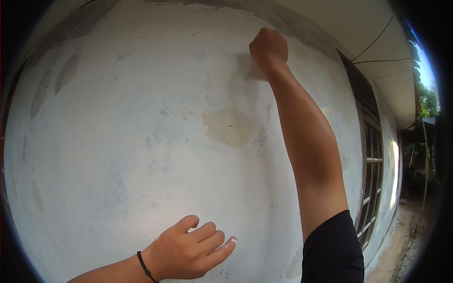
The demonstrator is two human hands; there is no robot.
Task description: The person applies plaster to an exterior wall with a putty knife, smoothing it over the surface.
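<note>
My right arm, in a short black sleeve, stretches up to the pale painted wall (pixel 188 155). My right hand (pixel 269 46) is closed into a fist high on that wall. What it grips, if anything, is hidden behind the fingers. Low in the view, my left hand (pixel 188 247) hovers in front of the wall, back turned up, with a black cord (pixel 145 266) round the wrist. Its fingers are loosely bent and partly apart, and nothing shows in them. White stuff is smeared on one fingertip. Between the hands, the wall bears a beige patch (pixel 230 127) and bluish scuffs.
Grey unpainted strips (pixel 207 4) run along the wall's top, under a pale ceiling (pixel 382 52). To the right is a window (pixel 372 165) with barred panes. Beyond it lie a dirt path (pixel 389 252), a thin pole (pixel 424 174) and greenery (pixel 428 101).
</note>
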